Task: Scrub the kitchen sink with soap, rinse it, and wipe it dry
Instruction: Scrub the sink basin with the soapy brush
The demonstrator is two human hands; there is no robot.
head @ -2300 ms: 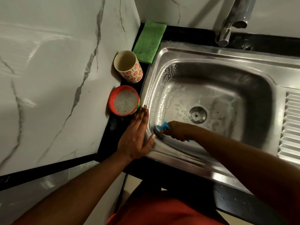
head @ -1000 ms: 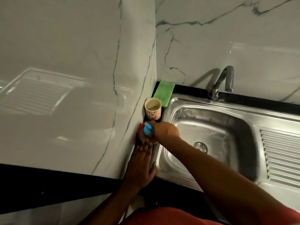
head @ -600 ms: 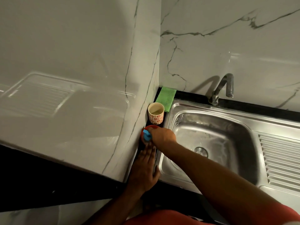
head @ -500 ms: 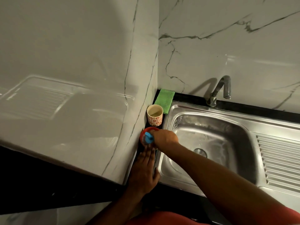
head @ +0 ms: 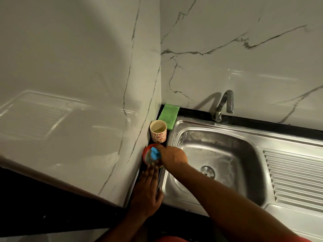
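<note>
Now our right hand grips the blue scrubber at the red bowl, just left of the sink. Left hand lies flat, fingers straight, on the bench at the sink's near-left corner. The basin lies to the right, and our right hand is nearer.

Right hand holds blue scrubber over red bowl.

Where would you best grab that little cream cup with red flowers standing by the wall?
Probably by the rim, coming from above or from the stainless steel sink side. The cream flowered cup stands upright with no handle showing; the marble wall hems its left, the red round bowl its near side.
</note>
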